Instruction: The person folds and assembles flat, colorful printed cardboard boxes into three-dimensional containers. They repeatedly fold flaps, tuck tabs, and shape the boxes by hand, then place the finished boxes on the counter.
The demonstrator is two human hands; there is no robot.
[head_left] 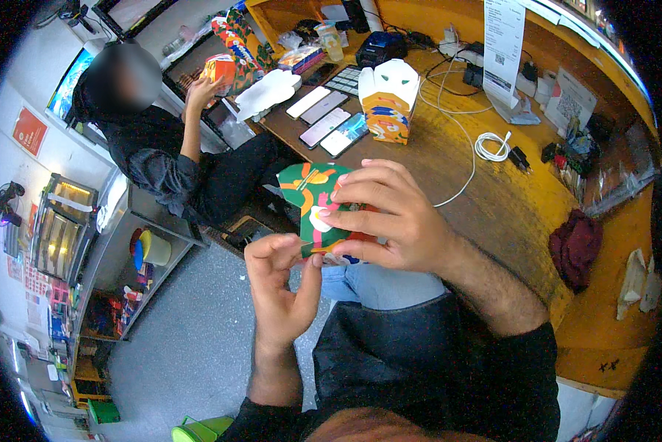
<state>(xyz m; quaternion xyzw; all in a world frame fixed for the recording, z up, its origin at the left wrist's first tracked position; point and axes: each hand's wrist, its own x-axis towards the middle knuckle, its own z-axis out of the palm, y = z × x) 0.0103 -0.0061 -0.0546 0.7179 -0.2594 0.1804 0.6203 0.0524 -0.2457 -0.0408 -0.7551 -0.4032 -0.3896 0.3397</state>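
Note:
Above my lap I hold a food carton (312, 199), printed in green, orange and pink and partly covered by my fingers. My right hand (401, 217) wraps round its right side, fingers spread across the printed face. At the lower left edge my left hand (281, 291) pinches the carton between thumb and fingertips. Just beyond, on the table, stands a stack of open cartons (390, 110), white inside and orange patterned outside. How far the held carton is folded cannot be made out.
Several phones (324, 129) lie on the wooden table (486, 236), with a coiled white cable (493, 146) and a dark red cloth (575, 250) to the right. At the left sits a co-worker (154, 155) holding a red-orange carton (219, 68). A white flattened carton (268, 94) lies nearby.

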